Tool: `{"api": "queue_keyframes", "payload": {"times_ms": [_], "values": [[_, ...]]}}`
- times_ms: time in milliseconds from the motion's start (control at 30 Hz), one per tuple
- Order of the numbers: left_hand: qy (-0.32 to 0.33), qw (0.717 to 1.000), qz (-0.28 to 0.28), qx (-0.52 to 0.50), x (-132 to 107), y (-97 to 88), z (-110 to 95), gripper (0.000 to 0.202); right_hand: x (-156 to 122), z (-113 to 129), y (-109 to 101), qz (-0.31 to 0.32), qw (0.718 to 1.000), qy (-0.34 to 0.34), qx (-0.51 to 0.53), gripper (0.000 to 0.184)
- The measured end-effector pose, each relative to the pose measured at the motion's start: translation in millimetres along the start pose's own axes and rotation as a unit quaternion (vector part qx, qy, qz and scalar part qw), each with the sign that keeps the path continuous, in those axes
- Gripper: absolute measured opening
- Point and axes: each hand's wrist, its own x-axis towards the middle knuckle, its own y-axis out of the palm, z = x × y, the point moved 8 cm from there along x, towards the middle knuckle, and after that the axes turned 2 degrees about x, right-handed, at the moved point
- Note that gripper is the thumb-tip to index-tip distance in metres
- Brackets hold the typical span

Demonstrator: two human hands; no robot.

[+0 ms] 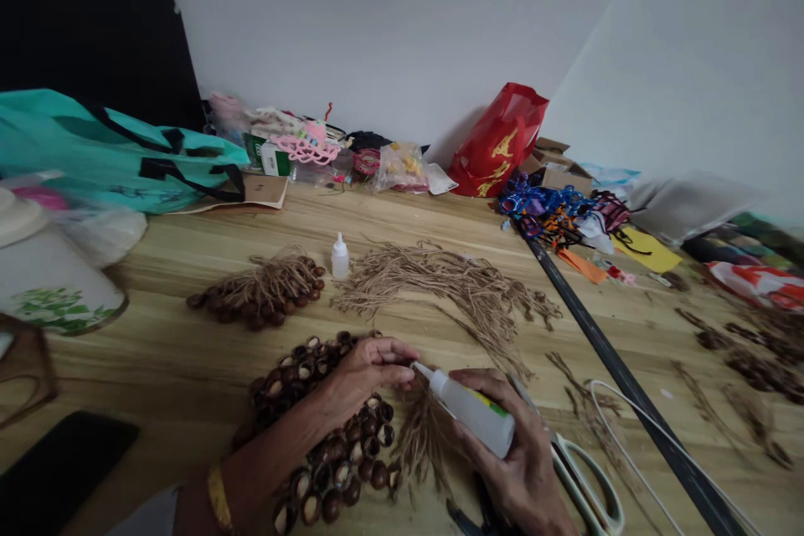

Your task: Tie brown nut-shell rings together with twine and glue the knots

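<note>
My right hand (518, 444) is wrapped round a translucent squeeze bottle (481, 419) with a yellow-green label. Its pointed nozzle tips left, right at the fingertips of my left hand (370, 377). Those fingers are pinched together; what is between them is too small to make out. Under my left forearm lie many halved brown nut shells (339, 473), several with the hollow side up. A bunch of brown twine (424, 435) hangs or lies just below the nozzle. Scissors with pale handles (590, 481) lie beside my right hand, partly covered by it.
Loose twine strands (445, 285) spread across the table beyond my hands. A small white dropper bottle (340, 257) stands by a pile of twine-tied shells (264, 293). A white cable (628, 427) curves at right. Bags, including a red bag (496, 142), line the wall; a phone (69, 469) lies at left.
</note>
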Motion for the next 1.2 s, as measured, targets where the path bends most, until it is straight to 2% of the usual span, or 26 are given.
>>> {"api": "queue_keyframes", "payload": {"times_ms": [533,800,1200], "values": [[-0.021,0.999,-0.017,0.026,-2,0.3,0,0.021,-3,-3,-3,-0.015,0.999,0.019,-0.027,0.025],[-0.013,1.000,0.002,0.027,-2,3.4,2,0.019,-3,-2,-6,-0.019,0.999,0.022,-0.014,0.023],[-0.023,0.999,0.013,0.018,-2,5.8,6,0.026,-2,6,-10,-0.029,0.999,0.005,-0.028,0.019]]}}
